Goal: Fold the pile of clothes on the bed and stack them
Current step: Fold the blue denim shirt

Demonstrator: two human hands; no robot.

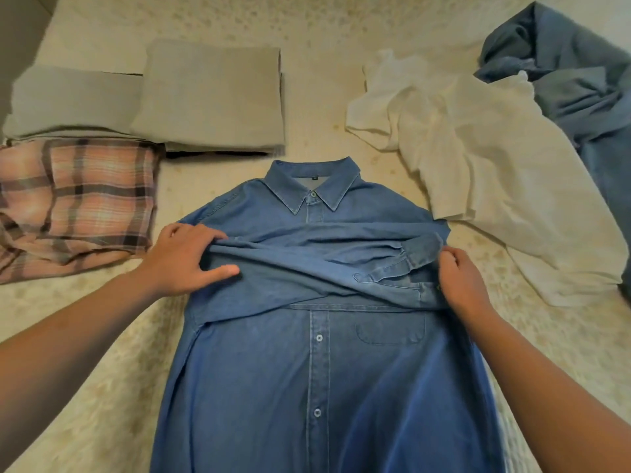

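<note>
A blue denim shirt (317, 370) lies face up on the bed, buttoned, collar pointing away from me. Both its sleeves are folded across the chest. My left hand (186, 257) grips the folded sleeve fabric at the shirt's left side, thumb lying on top. My right hand (459, 279) pinches the shirt's right edge beside the sleeve cuff. To the right lies an unfolded pile: a crumpled white garment (485, 172) and a crumpled blue-grey garment (573, 76).
At the back left, two folded grey-green pieces (211, 97) (71, 100) lie side by side. A pink plaid garment (78, 203), loosely folded, sits in front of them. The cream patterned bedspread (102, 353) covers the bed. A grey wall (20, 25) borders the far left.
</note>
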